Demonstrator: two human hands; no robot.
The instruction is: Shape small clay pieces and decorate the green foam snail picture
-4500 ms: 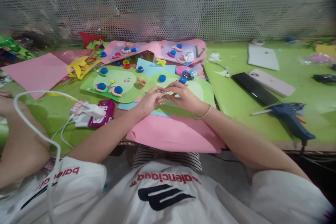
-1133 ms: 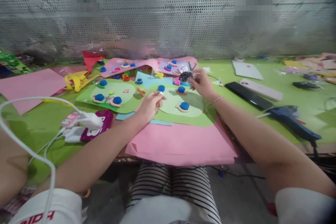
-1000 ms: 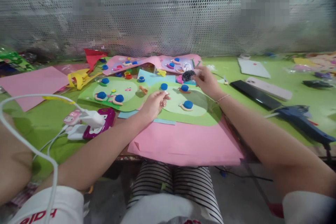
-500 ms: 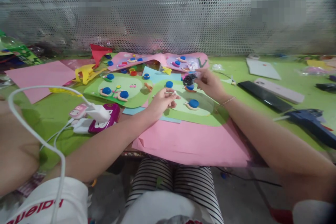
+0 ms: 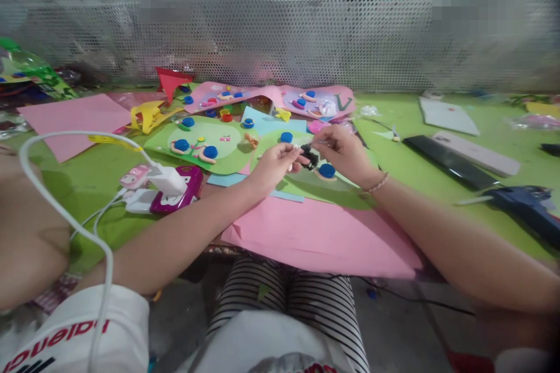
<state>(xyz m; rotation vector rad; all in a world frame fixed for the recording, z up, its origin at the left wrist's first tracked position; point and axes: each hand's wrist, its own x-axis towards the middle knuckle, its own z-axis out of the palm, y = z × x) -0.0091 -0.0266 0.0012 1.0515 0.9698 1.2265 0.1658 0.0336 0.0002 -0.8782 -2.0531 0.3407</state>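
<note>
Over the right green panel my two hands meet at a small clear bag of black pieces. My right hand pinches the bag's upper edge. The fingers of my left hand are closed against its other side, with a small white bit by the fingertips. Just below the bag, a clay snail with a blue shell lies on the green panel, partly covered by my hands. A blue clay disc is behind my left hand. On the left green panel are several similar snails and a yellow flower.
Pink sheets lie at the table's front edge. On the right are a glue gun, a black case and a phone. A purple power bank with chargers and a looping white cable stands left. A metal mesh rises behind.
My right hand has brought the bag of black pieces down and left to my left hand. The left fingers now touch the bag. The view has shifted slightly.
</note>
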